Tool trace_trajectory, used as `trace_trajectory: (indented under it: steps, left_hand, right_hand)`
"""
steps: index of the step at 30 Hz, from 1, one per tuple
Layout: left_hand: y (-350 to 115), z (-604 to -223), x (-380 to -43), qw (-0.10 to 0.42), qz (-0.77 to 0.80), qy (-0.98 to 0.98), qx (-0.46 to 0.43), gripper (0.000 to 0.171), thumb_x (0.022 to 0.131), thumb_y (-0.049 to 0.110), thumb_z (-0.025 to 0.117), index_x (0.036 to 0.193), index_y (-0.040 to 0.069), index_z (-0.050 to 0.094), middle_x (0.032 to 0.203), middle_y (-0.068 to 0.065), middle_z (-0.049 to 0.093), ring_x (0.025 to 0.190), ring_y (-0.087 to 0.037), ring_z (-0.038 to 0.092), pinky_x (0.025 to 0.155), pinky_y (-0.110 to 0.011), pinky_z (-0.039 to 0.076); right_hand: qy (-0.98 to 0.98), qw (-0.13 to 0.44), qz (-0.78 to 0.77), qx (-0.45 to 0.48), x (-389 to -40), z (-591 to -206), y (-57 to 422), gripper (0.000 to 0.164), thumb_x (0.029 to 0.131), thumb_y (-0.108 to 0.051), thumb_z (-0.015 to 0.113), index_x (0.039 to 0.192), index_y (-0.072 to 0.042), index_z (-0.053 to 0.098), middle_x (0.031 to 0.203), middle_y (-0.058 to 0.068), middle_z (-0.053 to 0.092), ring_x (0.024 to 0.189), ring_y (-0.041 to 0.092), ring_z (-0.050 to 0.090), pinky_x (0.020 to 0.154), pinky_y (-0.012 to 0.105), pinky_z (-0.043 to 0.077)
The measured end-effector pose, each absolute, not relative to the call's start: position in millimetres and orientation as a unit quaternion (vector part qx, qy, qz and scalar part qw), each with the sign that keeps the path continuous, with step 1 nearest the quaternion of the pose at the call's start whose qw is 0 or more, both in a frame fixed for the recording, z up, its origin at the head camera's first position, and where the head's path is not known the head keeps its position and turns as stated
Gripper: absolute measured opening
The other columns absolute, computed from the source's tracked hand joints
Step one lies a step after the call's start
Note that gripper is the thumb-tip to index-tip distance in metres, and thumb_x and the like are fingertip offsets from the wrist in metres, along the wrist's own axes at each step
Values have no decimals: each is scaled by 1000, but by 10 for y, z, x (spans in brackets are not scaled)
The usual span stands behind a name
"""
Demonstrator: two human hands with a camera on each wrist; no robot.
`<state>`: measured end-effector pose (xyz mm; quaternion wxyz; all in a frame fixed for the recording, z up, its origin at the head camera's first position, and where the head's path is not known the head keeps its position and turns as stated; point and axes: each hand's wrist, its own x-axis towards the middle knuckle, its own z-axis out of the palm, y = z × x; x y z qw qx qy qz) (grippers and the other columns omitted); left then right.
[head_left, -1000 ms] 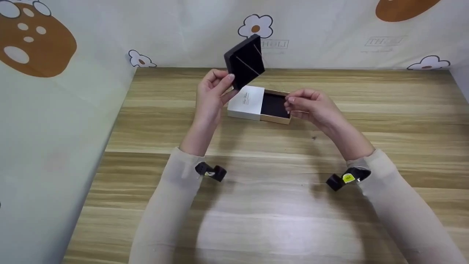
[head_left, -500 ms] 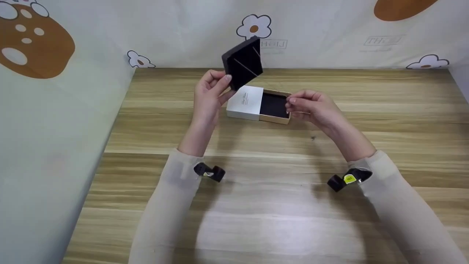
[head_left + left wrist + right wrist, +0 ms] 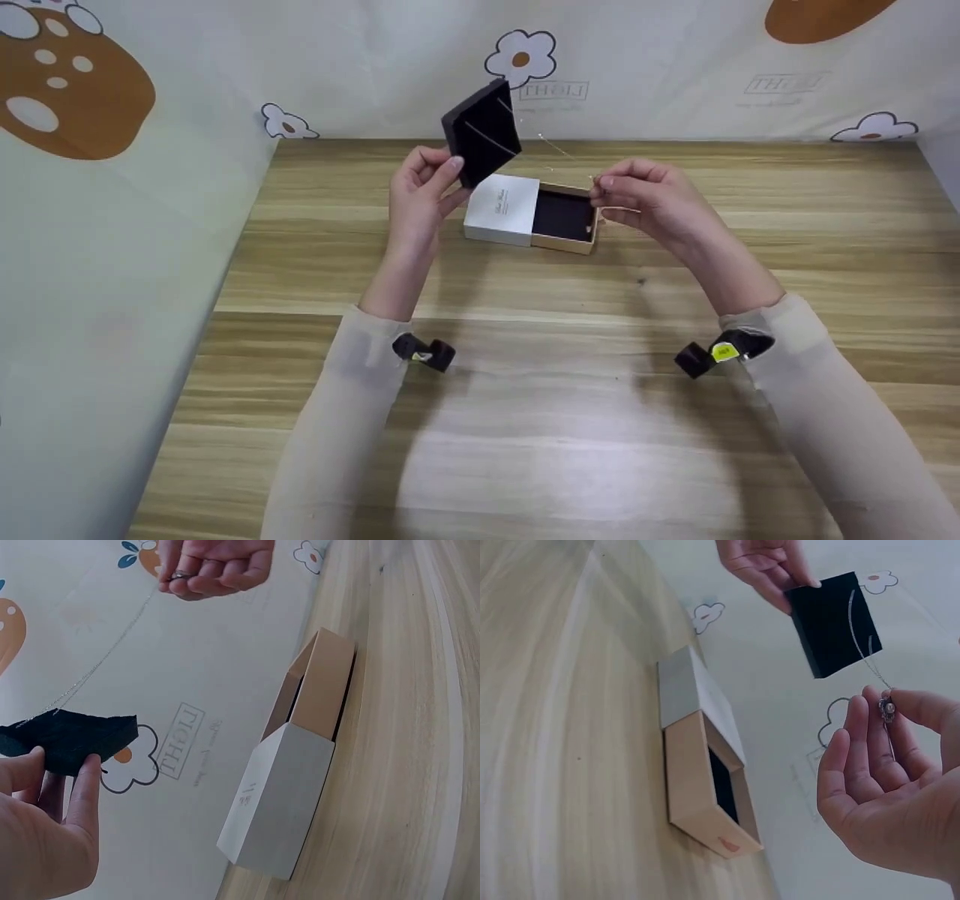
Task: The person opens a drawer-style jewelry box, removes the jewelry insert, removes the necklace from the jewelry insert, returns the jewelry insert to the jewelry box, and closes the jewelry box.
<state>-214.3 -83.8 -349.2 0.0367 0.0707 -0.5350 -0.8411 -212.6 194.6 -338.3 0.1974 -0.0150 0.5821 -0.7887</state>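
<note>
My left hand [image 3: 420, 199] holds a thin black jewelry-box insert [image 3: 484, 135] by its lower corner, tilted up above the table. A fine silver chain of a necklace [image 3: 877, 673] crosses the insert's face. From there the chain runs to my right hand [image 3: 656, 199], whose thumb and finger pinch the necklace by its small pendant [image 3: 888, 709]. Below both hands lies a jewelry box, its white sleeve [image 3: 501, 210] slid partly off a tan drawer [image 3: 564, 243]. A dark lining [image 3: 562, 215] shows inside the drawer.
The box stands on a wood-grain table [image 3: 525, 420], towards its back edge. Behind rises a pale wall cover [image 3: 405, 67] printed with flowers. Each sleeved wrist carries a black camera, such as the right wrist camera [image 3: 694, 360].
The insert and my left hand have shifted slightly left and down. My right hand has risen a little with the pendant, and the chain now shows stretched between the hands.
</note>
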Motion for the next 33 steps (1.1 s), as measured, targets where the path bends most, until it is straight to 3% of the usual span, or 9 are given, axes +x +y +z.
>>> trace_trajectory:
  steps: [7, 12, 21, 33]
  left_hand:
    - [-896, -3534, -2150, 43, -833, -547, 72, 16, 94, -3, 62, 86, 9, 56, 100, -7, 65, 108, -27, 67, 84, -35, 62]
    - [-930, -3568, -2149, 53, -822, -562, 68, 18, 94, -5, 61, 85, 9, 55, 99, -6, 64, 105, -24, 66, 88, -38, 61]
    - [-954, -3607, -2154, 64, -807, -584, 59, 21, 94, -7, 60, 82, 9, 53, 104, -8, 64, 101, -20, 66, 75, -28, 62]
    - [-974, -3617, -2156, 62, -798, -596, 72, 23, 93, -8, 60, 81, 10, 53, 107, -8, 66, 97, -16, 65, 73, -24, 61]
  right_hand:
    - [566, 191, -801, -29, -2153, -3225, 1931, 9, 95, -2, 64, 88, -5, 70, 84, 6, 75, 80, 17, 73, 79, 27, 60]
    - [556, 186, -809, -32, -2160, -3146, 1917, 8, 94, -2, 65, 88, -3, 69, 83, 7, 75, 78, 16, 72, 76, 27, 60]
    - [540, 188, -820, -27, -2158, -3054, 1921, 5, 93, -1, 65, 90, -1, 70, 84, 9, 75, 79, 19, 73, 76, 28, 60]
    - [540, 184, -820, -41, -2174, -2957, 1934, 14, 97, 0, 58, 89, -1, 70, 84, 9, 75, 79, 19, 72, 76, 28, 59]
